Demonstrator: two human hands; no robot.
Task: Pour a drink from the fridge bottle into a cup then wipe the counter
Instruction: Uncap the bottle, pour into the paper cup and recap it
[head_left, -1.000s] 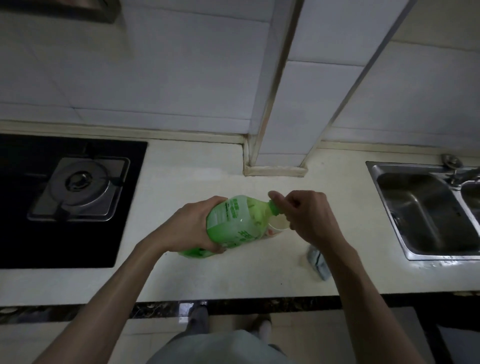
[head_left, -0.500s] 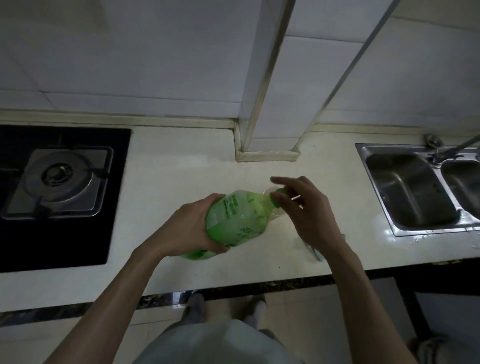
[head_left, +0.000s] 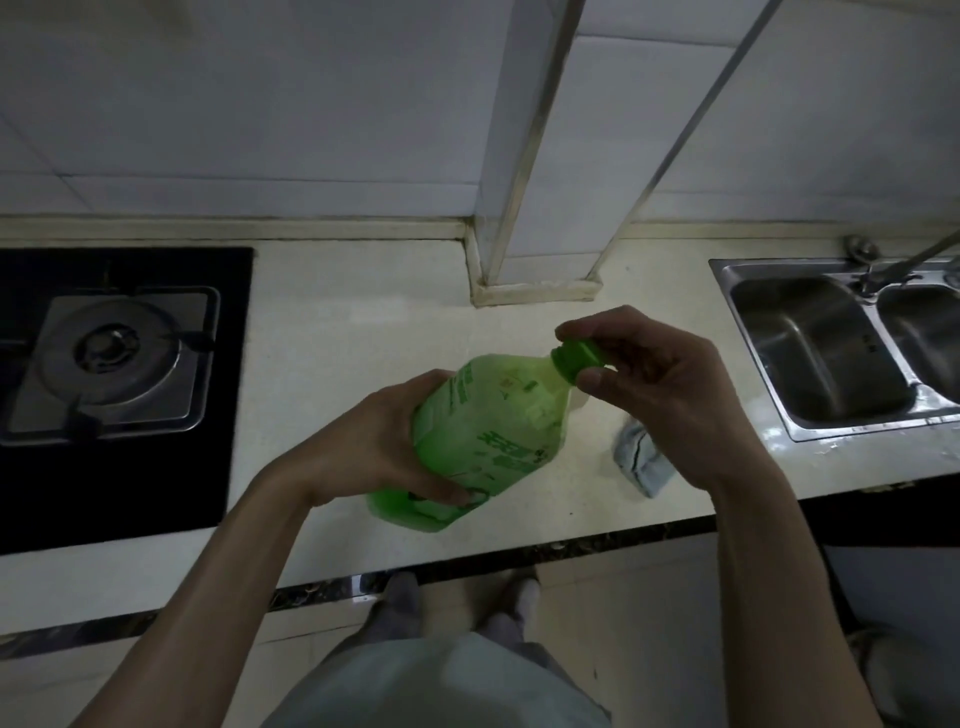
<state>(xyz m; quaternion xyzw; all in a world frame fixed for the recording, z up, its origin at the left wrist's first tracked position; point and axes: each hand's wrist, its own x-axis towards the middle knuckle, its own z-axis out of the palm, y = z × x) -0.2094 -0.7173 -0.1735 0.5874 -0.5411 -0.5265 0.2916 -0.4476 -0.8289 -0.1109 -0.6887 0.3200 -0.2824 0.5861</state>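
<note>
The left hand (head_left: 376, 447) grips the body of the translucent green plastic bottle (head_left: 488, 431), which is tilted over the pale counter (head_left: 363, 338) with its long axis running up and right. At its neck the right hand (head_left: 665, 384) pinches the green screw cap (head_left: 579, 358). The edge of a pale cup (head_left: 579, 401) shows just beneath.

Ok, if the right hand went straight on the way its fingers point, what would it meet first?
The green cap: the right hand pinches it now, fingers aimed left at the neck of the bottle. Past that, likely its body in the left hand.
</note>
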